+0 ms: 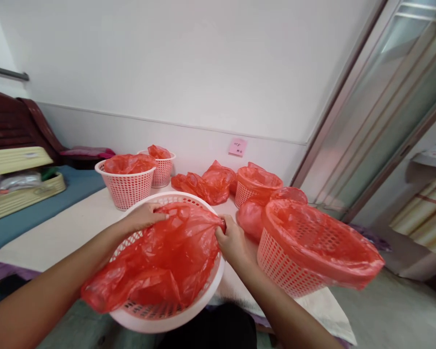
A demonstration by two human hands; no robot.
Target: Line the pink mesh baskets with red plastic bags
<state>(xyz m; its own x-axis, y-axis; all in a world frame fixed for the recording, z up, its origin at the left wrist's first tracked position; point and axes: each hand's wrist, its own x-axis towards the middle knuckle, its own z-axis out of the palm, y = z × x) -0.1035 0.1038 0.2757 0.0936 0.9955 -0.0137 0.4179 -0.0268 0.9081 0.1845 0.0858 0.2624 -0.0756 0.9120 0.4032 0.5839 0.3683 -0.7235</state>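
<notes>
Large basket (167,324) front and centre: whitish rigid plastic, round, flared, perforated walls, thick smooth rim. Red bag (174,237) sits in its mouth: thin glossy translucent film, crinkled, near-left end draped over the rim. Left hand (143,216) pinches the bag's edge between thumb and fingers, by the far-left rim. Right hand (234,242) is clenched on a bunched corner, film pleating out from the fist. To the right, a second lattice basket (287,266), red liner (330,245) folded over its rim. Behind: crumpled loose film (210,182) on matte off-white cloth (69,232).
</notes>
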